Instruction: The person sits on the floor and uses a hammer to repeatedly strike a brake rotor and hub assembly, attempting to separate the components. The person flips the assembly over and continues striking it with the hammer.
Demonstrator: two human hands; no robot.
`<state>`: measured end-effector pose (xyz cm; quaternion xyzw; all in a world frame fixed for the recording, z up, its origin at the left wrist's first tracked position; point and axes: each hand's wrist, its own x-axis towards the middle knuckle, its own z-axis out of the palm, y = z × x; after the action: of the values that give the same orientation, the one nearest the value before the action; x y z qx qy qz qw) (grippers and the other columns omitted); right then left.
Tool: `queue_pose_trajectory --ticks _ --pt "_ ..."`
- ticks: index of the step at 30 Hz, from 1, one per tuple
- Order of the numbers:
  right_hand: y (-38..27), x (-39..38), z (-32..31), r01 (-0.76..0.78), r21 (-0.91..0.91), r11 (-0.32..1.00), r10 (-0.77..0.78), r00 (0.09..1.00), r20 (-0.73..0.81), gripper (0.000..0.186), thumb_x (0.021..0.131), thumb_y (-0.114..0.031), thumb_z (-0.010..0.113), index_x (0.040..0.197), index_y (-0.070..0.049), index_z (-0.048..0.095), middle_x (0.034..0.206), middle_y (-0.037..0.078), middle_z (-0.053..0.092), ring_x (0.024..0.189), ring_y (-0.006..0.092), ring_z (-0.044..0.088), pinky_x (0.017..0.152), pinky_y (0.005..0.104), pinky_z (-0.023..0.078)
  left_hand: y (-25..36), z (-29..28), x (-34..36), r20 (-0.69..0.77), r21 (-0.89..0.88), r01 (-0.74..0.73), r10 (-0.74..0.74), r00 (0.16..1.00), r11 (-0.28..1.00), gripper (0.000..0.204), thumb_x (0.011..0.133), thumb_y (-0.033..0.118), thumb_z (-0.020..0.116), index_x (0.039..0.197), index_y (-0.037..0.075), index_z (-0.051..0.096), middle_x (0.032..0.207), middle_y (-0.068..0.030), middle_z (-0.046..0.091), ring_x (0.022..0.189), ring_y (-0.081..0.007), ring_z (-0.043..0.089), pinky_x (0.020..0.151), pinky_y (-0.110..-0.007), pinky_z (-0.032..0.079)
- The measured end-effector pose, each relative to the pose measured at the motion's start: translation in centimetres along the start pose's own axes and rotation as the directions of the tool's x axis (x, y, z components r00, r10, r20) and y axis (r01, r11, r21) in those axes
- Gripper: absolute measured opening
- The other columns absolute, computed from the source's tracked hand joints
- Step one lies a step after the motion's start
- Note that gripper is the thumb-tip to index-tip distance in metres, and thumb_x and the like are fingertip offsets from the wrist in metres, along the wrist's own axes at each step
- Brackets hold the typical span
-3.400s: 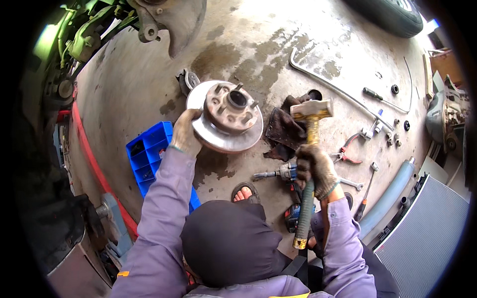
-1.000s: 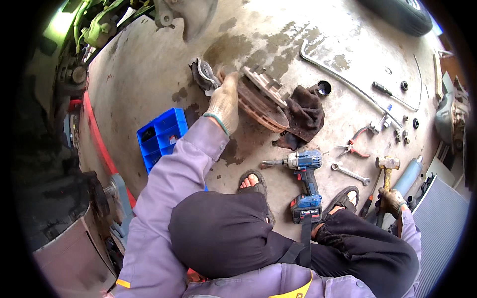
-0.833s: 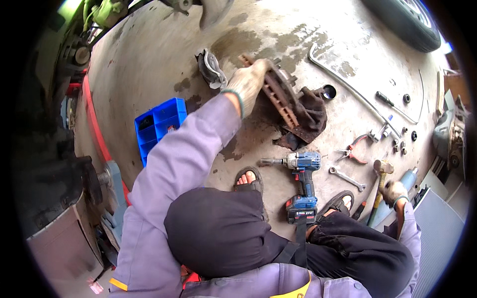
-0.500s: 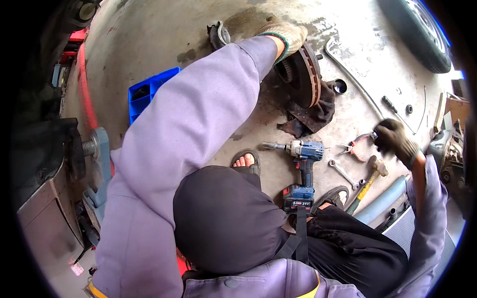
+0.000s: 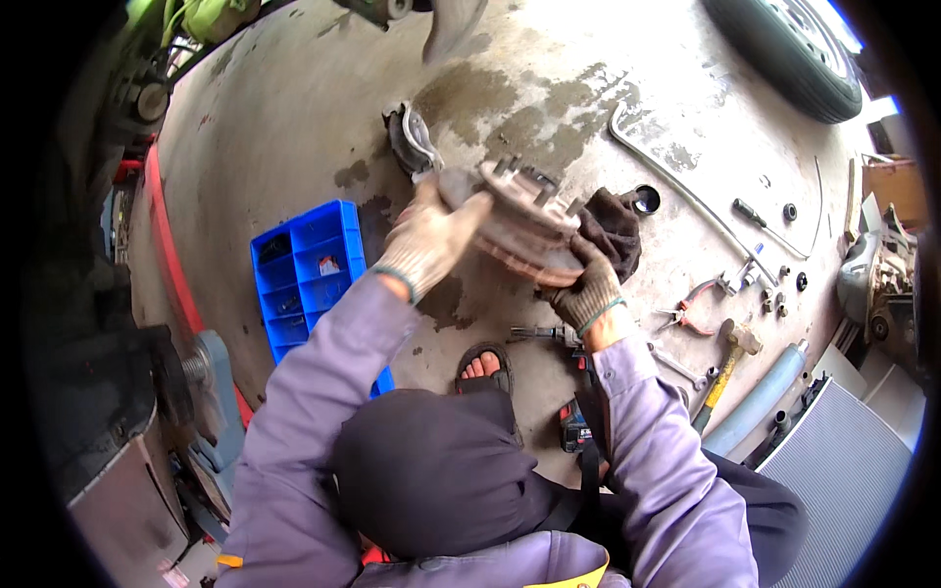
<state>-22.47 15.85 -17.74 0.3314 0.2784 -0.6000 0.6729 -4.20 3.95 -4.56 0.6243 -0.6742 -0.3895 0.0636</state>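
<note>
Both my gloved hands hold a rusty brake disc (image 5: 515,240) with a hub and wheel studs, tilted with the studs facing up and away. My left hand (image 5: 431,233) grips its left edge, the thumb lying over the rim. At the right edge, my right hand (image 5: 593,287) has its fingers closed on the rim. Just beyond the right hand lies a dark crumpled rag (image 5: 618,230) on the floor. Behind my left hand is a curved metal part (image 5: 412,139). A cordless impact wrench (image 5: 549,335) lies below, partly hidden by my right forearm.
A blue compartment tray (image 5: 304,235) sits at left. Rightward lie a long bent bar (image 5: 676,181), red-handled pliers (image 5: 689,306), a hammer (image 5: 730,363), a spanner (image 5: 676,365) and several sockets. A wheel (image 5: 799,59) is at the far right; a red bar (image 5: 169,235) runs along the left.
My right hand has left the pliers area and taken hold of the disc's right side. The disc has been raised off the rag and tilted so its studs show. My left hand has come nearer.
</note>
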Motion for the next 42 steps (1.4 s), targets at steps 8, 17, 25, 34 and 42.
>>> queue_pose_trajectory --ticks 8,17,25,34,42 --pt "4.1 2.8 -4.9 0.173 -0.122 0.977 -0.192 0.966 -0.175 0.043 0.101 -0.022 0.065 0.134 0.005 0.06 0.124 0.02 0.069 0.102 0.0325 0.07 0.088 0.0444 0.059 -7.4 1.2 -2.7 0.304 -0.419 0.493 -0.394 0.868 0.763 0.063 0.103 0.046 0.05 0.149 0.003 0.048 0.148 -0.0199 0.054 0.134 -0.0323 0.055 0.106 -0.047 0.05" --pt "-4.2 4.2 -4.9 0.284 -0.91 0.303 -0.546 0.834 0.078 0.058 0.091 -0.039 0.074 0.126 0.007 0.068 0.111 0.02 0.074 0.097 0.0282 0.071 0.087 0.0376 0.055 -10.9 10.8 -5.5 0.584 -0.808 0.588 -0.17 0.793 -0.034 0.052 0.1 0.033 0.056 0.142 0.004 0.046 0.144 -0.0219 0.054 0.13 -0.0392 0.056 0.101 -0.063 0.05" --pt "-6.2 4.0 0.9 -0.191 -0.828 -0.528 -0.608 0.765 0.211 0.059 0.098 -0.051 0.06 0.116 0.004 0.07 0.112 0.03 0.072 0.106 0.0402 0.071 0.097 0.0438 0.053 -10.1 10.4 -5.8 0.648 -0.749 0.656 -0.106 0.754 0.092 0.045 0.101 0.021 0.052 0.138 -0.005 0.049 0.135 -0.0247 0.059 0.121 -0.0361 0.06 0.104 -0.054 0.048" --pt "-15.8 -9.3 15.1 -0.095 -0.369 -0.924 -0.326 0.701 0.635 0.041 0.103 -0.038 0.052 0.103 -0.004 0.074 0.092 0.025 0.074 0.086 0.037 0.076 0.081 0.0495 0.061 -5.4 8.9 -3.0 0.154 0.04 -0.099 0.092 0.984 0.994 0.049 0.09 0.034 0.069 0.13 0.005 0.065 0.117 -0.0204 0.072 0.109 -0.0361 0.07 0.094 -0.045 0.055" --pt "-26.1 -20.5 2.3 -0.283 -0.777 -0.563 -0.527 0.847 0.074 0.028 0.1 -0.031 0.061 0.12 -0.015 0.073 0.089 0.011 0.078 0.07 0.0246 0.075 0.065 0.0354 0.061 -0.2 6.2 1.1 0.376 0.348 -0.47 0.338 0.863 0.811 0.044 0.093 0.03 0.065 0.129 0.004 0.065 0.118 -0.0239 0.07 0.112 -0.0409 0.067 0.094 -0.047 0.055"
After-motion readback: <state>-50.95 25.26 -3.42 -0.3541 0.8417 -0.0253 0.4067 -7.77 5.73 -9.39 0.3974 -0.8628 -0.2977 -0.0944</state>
